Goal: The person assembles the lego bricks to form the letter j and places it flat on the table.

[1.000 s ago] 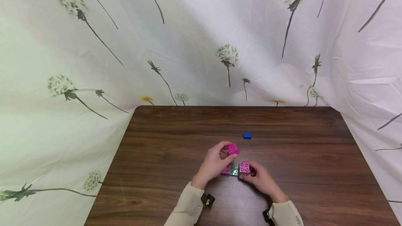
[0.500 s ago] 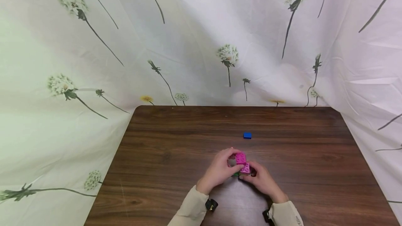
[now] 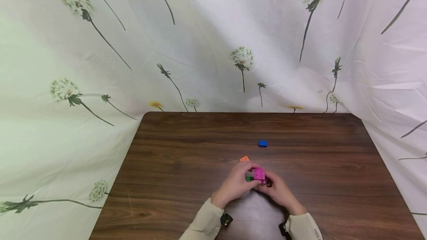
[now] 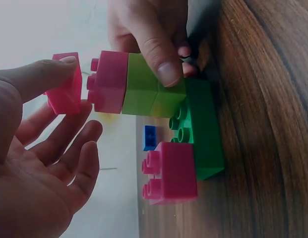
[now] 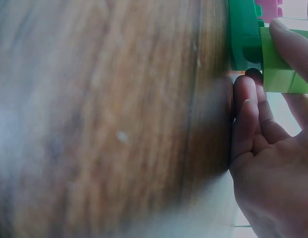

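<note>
- Left hand (image 3: 236, 182) is pinching pink brick (image 4: 65, 94) just off the stack (image 4: 112, 84).
- Right hand (image 3: 281, 192) is clamping its lime-green bricks (image 4: 140, 87).
- Green base (image 4: 209, 136) is carrying stack, lying well in from worktop (image 3: 173, 195) back edge.

Long cream sleeves are worn on both arms; the left sleeve (image 3: 203, 220) and the right sleeve (image 3: 303, 226) are cut off by the lower edge of the head view. Small dark lettering (image 3: 316, 234) is borne by the right sleeve. A compact black unit is fitted at each cuff: left unit (image 3: 226, 219), right unit (image 3: 284, 229). The left hand (image 3: 236, 182) and right hand (image 3: 281, 192) are bare.
</note>
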Motion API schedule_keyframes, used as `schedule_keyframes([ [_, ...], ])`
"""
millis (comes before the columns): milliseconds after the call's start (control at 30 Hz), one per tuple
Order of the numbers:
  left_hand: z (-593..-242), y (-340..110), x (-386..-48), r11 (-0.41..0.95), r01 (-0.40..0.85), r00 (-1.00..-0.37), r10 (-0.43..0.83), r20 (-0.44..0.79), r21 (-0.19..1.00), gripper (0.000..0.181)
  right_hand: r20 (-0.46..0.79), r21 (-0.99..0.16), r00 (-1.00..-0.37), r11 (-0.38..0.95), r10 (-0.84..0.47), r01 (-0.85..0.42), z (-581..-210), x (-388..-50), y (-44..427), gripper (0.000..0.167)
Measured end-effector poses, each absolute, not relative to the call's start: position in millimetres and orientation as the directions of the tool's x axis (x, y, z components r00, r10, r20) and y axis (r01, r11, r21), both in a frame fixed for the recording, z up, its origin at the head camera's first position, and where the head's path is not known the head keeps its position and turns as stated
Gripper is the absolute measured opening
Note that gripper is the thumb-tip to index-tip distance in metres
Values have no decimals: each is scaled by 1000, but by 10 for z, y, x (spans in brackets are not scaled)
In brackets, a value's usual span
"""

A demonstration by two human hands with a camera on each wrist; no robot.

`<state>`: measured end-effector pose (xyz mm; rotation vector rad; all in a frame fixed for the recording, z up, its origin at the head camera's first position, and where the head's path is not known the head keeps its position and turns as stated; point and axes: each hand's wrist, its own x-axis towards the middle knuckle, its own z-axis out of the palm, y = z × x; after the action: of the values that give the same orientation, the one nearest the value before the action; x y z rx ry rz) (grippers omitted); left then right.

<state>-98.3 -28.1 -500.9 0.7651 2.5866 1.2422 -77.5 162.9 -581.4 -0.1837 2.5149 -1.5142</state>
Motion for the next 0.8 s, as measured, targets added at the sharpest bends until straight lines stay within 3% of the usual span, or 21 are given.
schedule_keyframes([
  [800,-5071,-247,-949,552,363,-860,509,42,751,36,-134,-877,-969,481,-209,18,-5801,-777,1630,42],
])
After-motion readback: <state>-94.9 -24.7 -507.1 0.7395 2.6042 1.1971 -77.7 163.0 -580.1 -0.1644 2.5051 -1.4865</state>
